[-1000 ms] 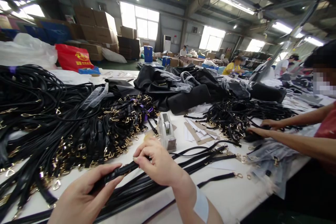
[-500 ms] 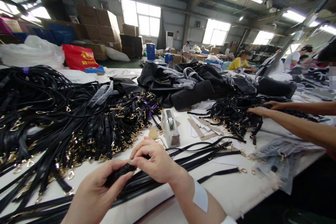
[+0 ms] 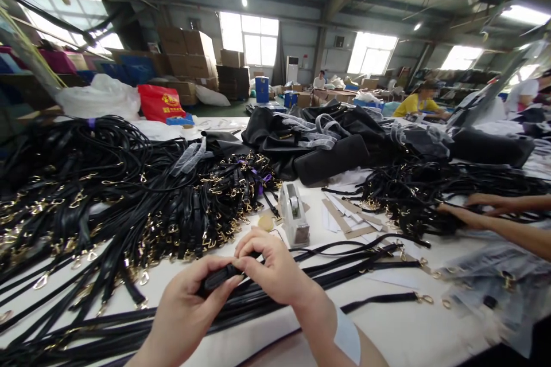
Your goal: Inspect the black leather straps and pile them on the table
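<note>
Between thumb and fingers, my left hand (image 3: 191,295) grips a folded black strap (image 3: 219,278). My right hand (image 3: 269,266) pinches the strap's far end, its fingertips touching those of the left; what lies exactly under them is hidden. Below both hands, long black straps (image 3: 344,275) with gold clasps run across the white table (image 3: 370,327). A tape dispenser (image 3: 294,215) stands just beyond my right hand, and a roll of yellowish tape (image 3: 266,222) lies beside it.
A big heap of black straps with gold hooks (image 3: 185,206) covers the left side. Black bags (image 3: 331,157) lie behind. At right, a co-worker's hands (image 3: 465,215) reach into another strap pile (image 3: 400,189). Clear plastic bags (image 3: 495,287) lie near the right edge.
The view has swung left, so everything sits further right. My hands keep the strap, which shows slightly more between them. The co-worker's hands have shifted in the pile.
</note>
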Demonstrator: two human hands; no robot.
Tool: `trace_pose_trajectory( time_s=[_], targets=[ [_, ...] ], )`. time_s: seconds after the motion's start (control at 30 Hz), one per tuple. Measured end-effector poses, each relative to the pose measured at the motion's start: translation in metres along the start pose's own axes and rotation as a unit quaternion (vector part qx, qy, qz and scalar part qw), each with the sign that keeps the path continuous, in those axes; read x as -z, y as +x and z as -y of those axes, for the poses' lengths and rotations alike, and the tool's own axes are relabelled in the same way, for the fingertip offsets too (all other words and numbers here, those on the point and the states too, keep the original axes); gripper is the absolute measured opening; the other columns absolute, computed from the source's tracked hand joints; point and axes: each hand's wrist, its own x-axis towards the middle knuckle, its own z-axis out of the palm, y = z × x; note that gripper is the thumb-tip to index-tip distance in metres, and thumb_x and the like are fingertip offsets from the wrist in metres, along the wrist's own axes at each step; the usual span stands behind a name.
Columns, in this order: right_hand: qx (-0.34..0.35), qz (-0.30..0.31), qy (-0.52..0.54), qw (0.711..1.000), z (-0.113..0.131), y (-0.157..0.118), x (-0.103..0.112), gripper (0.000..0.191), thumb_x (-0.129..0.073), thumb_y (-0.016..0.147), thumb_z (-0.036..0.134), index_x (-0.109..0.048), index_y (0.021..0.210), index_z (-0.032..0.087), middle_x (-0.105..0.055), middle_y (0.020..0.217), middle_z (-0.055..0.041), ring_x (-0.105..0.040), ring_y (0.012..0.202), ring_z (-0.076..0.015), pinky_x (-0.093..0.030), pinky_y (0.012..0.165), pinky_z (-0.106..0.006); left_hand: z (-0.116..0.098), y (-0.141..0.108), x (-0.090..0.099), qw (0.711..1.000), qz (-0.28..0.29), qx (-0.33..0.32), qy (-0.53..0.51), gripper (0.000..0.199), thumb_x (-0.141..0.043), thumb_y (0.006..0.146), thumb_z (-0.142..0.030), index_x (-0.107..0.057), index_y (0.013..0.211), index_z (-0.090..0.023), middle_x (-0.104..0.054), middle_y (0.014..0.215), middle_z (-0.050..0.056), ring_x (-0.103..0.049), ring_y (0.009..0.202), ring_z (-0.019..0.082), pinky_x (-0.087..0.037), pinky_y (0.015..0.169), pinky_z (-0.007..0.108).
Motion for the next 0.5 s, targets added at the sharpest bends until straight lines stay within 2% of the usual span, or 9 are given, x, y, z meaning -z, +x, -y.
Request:
trace_pose_trajectory(
  time_s=[0.07, 0.13, 0.17, 0.23, 0.3, 0.4, 0.5],
  targets=[
    [0.001, -0.007, -0.011, 1.0, 0.003, 0.0, -0.001, 0.017, -0.061, 0.091, 0.025, -0.06, 0.074, 0.02, -0.066, 0.085, -0.0037, -0.061, 0.087, -0.0181, -0.046, 0.086, -0.032, 0.004, -0.001, -0.001, 1.0, -0.006, 0.004, 0.0, 0.021, -0.063, 0.085, -0.038, -0.073, 0.093, -0.021, -0.076, 0.089, 0.004, -0.071, 0.08, 0.019, -0.059, 0.072, 0.026],
    [0.002, -0.017, -0.043, 0.999, 0.009, -0.002, 0.0, 0.005, -0.064, 0.087, 0.019, -0.063, 0.082, 0.02, -0.066, 0.089, -0.0038, -0.06, 0.091, -0.0191, -0.042, 0.095, -0.036, 0.008, -0.003, -0.001, 1.0, 0.0, 0.017, 0.0, 0.03, -0.056, 0.09, -0.041, -0.072, 0.106, -0.021, -0.075, 0.097, 0.006, -0.071, 0.088, 0.021, -0.059, 0.082, 0.03],
    [0.003, -0.02, -0.072, 0.997, 0.012, -0.004, 0.002, 0.006, -0.067, 0.084, 0.017, -0.064, 0.088, 0.019, -0.066, 0.092, -0.0037, -0.059, 0.093, -0.0195, -0.038, 0.102, -0.039, 0.01, -0.003, 0.0, 1.0, 0.008, 0.028, 0.0, 0.035, -0.052, 0.093, -0.043, -0.07, 0.113, -0.021, -0.075, 0.098, 0.006, -0.07, 0.089, 0.021, -0.058, 0.084, 0.032],
    [0.01, -0.012, -0.142, 0.99, 0.015, -0.007, 0.002, 0.023, -0.074, 0.078, 0.015, -0.064, 0.098, 0.019, -0.067, 0.097, -0.0031, -0.059, 0.097, -0.0199, -0.026, 0.112, -0.043, 0.012, -0.004, -0.001, 0.999, 0.023, 0.046, 0.003, 0.044, -0.043, 0.097, -0.046, -0.067, 0.121, -0.019, -0.074, 0.099, 0.007, -0.07, 0.092, 0.022, -0.057, 0.088, 0.035],
    [0.024, 0.011, -0.199, 0.98, 0.014, -0.011, -0.001, 0.026, -0.077, 0.075, 0.015, -0.065, 0.098, 0.02, -0.068, 0.096, -0.0015, -0.061, 0.096, -0.0191, -0.019, 0.115, -0.044, 0.011, -0.005, -0.005, 0.998, 0.039, 0.044, 0.005, 0.048, -0.038, 0.099, -0.046, -0.066, 0.123, -0.016, -0.073, 0.106, 0.01, -0.068, 0.102, 0.024, -0.054, 0.097, 0.037],
    [0.051, 0.033, -0.226, 0.972, 0.007, -0.013, -0.01, 0.018, -0.075, 0.076, 0.011, -0.066, 0.089, 0.02, -0.07, 0.087, 0.0008, -0.063, 0.087, -0.0167, -0.023, 0.113, -0.041, 0.01, -0.006, -0.012, 0.998, 0.052, 0.017, 0.017, 0.049, -0.034, 0.1, -0.044, -0.068, 0.12, -0.014, -0.071, 0.114, 0.012, -0.064, 0.113, 0.024, -0.049, 0.103, 0.036],
    [0.054, 0.014, -0.233, 0.971, 0.003, -0.013, -0.014, 0.015, -0.076, 0.077, 0.014, -0.064, 0.085, 0.019, -0.069, 0.083, 0.001, -0.063, 0.082, -0.0166, -0.027, 0.111, -0.041, 0.011, -0.006, -0.011, 0.998, 0.026, 0.033, 0.049, 0.05, -0.033, 0.1, -0.043, -0.07, 0.114, -0.014, -0.073, 0.098, 0.011, -0.069, 0.097, 0.022, -0.055, 0.09, 0.033]
  ],
)
